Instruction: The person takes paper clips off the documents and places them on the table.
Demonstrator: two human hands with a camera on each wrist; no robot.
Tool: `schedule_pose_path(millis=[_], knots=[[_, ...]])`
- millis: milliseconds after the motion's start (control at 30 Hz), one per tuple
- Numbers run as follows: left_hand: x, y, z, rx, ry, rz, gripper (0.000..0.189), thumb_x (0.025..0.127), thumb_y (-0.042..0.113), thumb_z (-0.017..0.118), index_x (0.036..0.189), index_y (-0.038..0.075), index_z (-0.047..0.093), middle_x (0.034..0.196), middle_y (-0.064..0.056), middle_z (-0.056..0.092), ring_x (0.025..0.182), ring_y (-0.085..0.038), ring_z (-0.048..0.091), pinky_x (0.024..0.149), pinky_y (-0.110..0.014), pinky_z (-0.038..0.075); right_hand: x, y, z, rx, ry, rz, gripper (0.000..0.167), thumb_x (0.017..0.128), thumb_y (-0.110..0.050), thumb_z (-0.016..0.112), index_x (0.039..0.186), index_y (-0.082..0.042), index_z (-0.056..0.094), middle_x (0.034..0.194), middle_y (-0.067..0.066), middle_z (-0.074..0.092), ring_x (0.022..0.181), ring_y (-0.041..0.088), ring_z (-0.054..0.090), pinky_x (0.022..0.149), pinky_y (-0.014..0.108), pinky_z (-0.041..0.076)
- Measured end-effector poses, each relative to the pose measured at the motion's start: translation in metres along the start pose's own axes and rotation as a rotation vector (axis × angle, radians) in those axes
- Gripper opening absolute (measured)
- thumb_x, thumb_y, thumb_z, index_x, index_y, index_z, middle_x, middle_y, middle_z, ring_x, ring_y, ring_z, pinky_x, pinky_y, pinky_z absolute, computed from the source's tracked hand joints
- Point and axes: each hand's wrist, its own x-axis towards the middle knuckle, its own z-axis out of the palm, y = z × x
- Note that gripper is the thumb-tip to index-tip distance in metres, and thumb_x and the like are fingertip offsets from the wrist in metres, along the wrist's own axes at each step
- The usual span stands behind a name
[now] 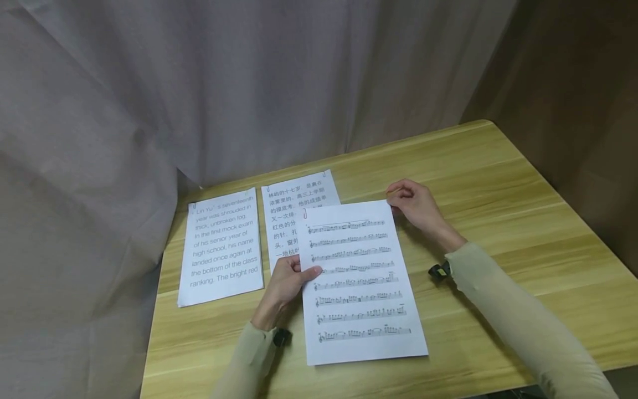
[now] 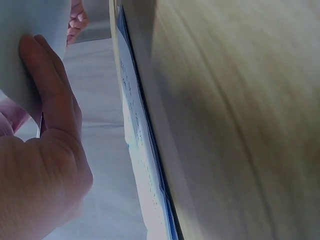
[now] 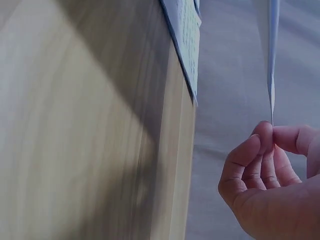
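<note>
A stack of sheet music (image 1: 356, 288) is held up off the table between both hands, its printed side facing the head camera. A paper clip (image 1: 305, 213) sits at its top left corner. My left hand (image 1: 289, 282) grips the left edge, thumb on the front and fingers behind, as the left wrist view also shows. At the top right corner my right hand (image 1: 416, 205) pinches the paper between thumb and fingertips; in the right wrist view the right hand (image 3: 270, 185) holds the sheets seen edge-on.
A clipped stack of English text (image 1: 221, 249) lies on the wooden table (image 1: 498, 221) at the left. Beside it, a clipped stack of Chinese text (image 1: 299, 194) is partly covered by the sheet music. A grey curtain (image 1: 299, 83) hangs behind the table's far edge.
</note>
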Motion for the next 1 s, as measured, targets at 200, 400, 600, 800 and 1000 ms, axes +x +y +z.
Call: schedule_pose_path(millis=[200,400,600,800,1000], knots=[[-0.001,-0.001,-0.001,0.007,0.008,0.011,0.028,0.095,-0.001,0.078,0.122,-0.008,0.073,0.108,-0.024,0.083,0.084,-0.024,0.085,0.076,-0.032,0.069,0.008,0.011,-0.025,-0.101,0.019,-0.021,0.031,0.105,-0.011,0.068,0.133,0.002,0.064,0.093,-0.004,0.076,0.079,0.008,0.073,0.073,0.023,0.063],[-0.001,-0.002,-0.005,0.01,0.024,0.011,0.028,0.095,-0.001,0.078,0.123,-0.007,0.073,0.109,-0.024,0.083,0.083,-0.022,0.085,0.075,-0.032,0.069,0.018,0.028,-0.054,-0.245,0.06,-0.086,0.026,0.105,-0.009,0.068,0.128,0.003,0.068,0.097,0.011,0.077,0.074,0.003,0.068,0.065,0.017,0.055],[-0.002,0.0,-0.01,0.036,0.057,0.018,0.027,0.096,0.001,0.078,0.121,-0.006,0.074,0.104,-0.021,0.084,0.08,-0.02,0.084,0.073,-0.029,0.068,0.031,0.043,-0.08,-0.399,0.07,-0.143,0.021,0.104,-0.008,0.071,0.122,0.003,0.071,0.104,0.03,0.078,0.07,-0.007,0.06,0.063,0.014,0.048],[-0.002,0.002,-0.016,0.056,0.076,0.008,0.028,0.096,0.004,0.079,0.123,-0.003,0.074,0.103,-0.018,0.084,0.082,-0.02,0.084,0.076,-0.029,0.068,0.039,0.053,-0.097,-0.506,0.033,-0.121,0.02,0.103,-0.011,0.073,0.12,0.0,0.072,0.106,0.029,0.079,0.074,0.0,0.061,0.068,0.018,0.046],[-0.003,0.003,-0.021,0.034,0.088,-0.002,0.028,0.097,0.003,0.078,0.125,-0.001,0.075,0.107,-0.018,0.084,0.085,-0.022,0.085,0.078,-0.031,0.069,0.047,0.062,-0.106,-0.546,-0.02,-0.087,0.022,0.105,-0.014,0.071,0.122,0.001,0.072,0.114,0.031,0.078,0.088,0.026,0.074,0.076,0.028,0.051]])
